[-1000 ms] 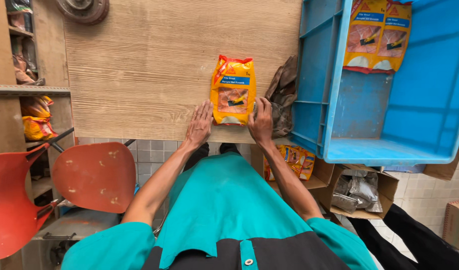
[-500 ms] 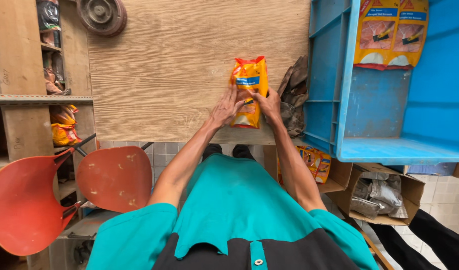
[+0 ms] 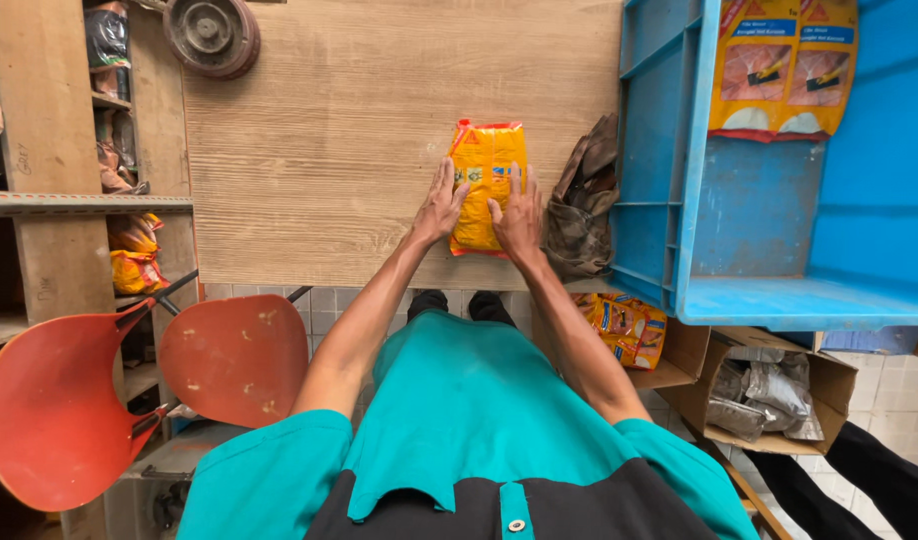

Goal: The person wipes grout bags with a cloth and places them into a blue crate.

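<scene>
Near the tabletop's (image 3: 309, 150) front edge, my left hand (image 3: 441, 205) and right hand (image 3: 516, 215) lay spread flat on the orange pouch (image 3: 487, 165); it seemed soft, pliable, best gripped by its sides.

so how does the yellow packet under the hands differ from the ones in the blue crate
The yellow packet lies alone on the wooden table, pressed flat by the left hand and right hand. The crate packets lie untouched, side by side in the blue crate. Both are yellow-orange bags.
</scene>
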